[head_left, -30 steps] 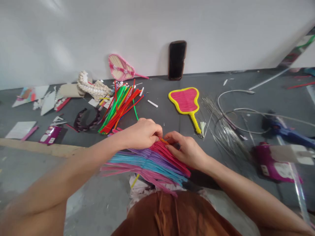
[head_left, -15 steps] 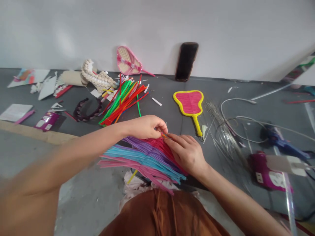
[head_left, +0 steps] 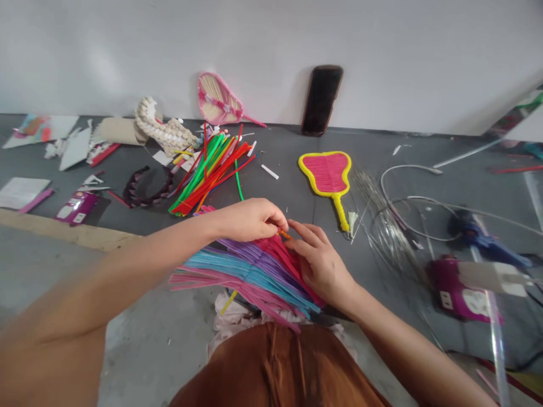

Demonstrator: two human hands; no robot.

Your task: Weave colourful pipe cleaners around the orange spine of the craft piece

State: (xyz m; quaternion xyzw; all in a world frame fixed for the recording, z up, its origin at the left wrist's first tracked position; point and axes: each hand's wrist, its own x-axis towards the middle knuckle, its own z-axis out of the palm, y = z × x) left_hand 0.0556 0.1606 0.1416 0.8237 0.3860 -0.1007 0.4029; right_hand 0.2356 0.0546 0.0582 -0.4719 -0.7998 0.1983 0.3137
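Observation:
A fan-shaped mat of straws [head_left: 250, 274], in bands of pink, blue, purple and red, lies in front of me. My left hand [head_left: 251, 219] is curled at its far edge, pinching a short orange straw piece [head_left: 283, 233]. My right hand [head_left: 319, 262] rests on the red band at the right, fingertips closed on the same orange piece. The two hands almost touch.
A loose pile of green, red and orange straws [head_left: 211, 170] lies beyond the hands. A pink and yellow hand fan [head_left: 327, 176], a phone [head_left: 320, 99] leaning on the wall, thin wires [head_left: 384, 229], a white cable [head_left: 418, 199], a glue gun [head_left: 481, 240] and paper scraps [head_left: 74, 148] surround them.
The view has shifted a little. My right hand's fingers have lifted and drawn in toward the orange piece; my left hand keeps its pinch in the same place.

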